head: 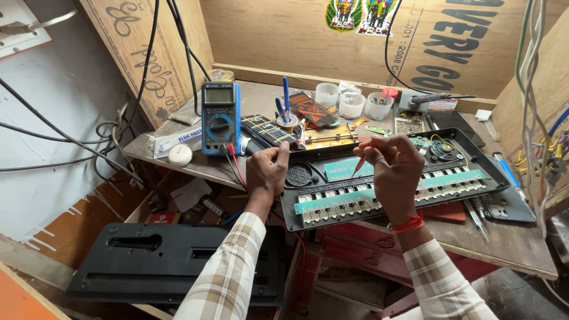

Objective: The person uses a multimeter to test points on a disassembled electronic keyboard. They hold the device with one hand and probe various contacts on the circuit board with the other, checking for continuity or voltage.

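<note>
At frame centre, an opened black plastic keyboard casing with green circuit strips (388,184) is steadied at its left end by the left hand (267,172); a thin red-handled screwdriver (359,164) is pinched by the right hand (396,172), tip lowered onto the board

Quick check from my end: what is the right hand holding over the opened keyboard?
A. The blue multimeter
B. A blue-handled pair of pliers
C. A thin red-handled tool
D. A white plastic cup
C: the right hand pinches a thin red-handled tool above the opened keyboard, while the left hand grips the keyboard's left end; the blue multimeter stands untouched on the bench behind.
</note>
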Motion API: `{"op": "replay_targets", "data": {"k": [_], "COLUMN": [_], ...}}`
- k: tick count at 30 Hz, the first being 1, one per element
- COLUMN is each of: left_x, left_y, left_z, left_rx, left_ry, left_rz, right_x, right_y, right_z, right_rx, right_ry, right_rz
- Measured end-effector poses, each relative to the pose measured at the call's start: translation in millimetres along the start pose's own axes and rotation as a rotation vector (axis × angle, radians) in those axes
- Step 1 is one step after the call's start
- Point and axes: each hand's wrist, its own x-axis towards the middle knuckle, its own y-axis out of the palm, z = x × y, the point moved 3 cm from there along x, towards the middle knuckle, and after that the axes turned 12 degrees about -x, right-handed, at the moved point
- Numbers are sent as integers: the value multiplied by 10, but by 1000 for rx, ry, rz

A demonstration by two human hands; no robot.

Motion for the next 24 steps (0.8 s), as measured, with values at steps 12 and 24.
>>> {"op": "replay_targets", "data": {"k": [12, 24], "left_x": [-13, -6], "left_y": [-10, 0], "left_z": [-18, 3], "left_rx": [1, 7], "left_ry": [-29, -41], "left_rz": [5, 4], "right_x": [169, 154], "right_y": [-50, -110], "right_z": [74, 196], "right_rx": [-164, -146], "right_ry": [69, 92], "right_rz": [73, 135]}}
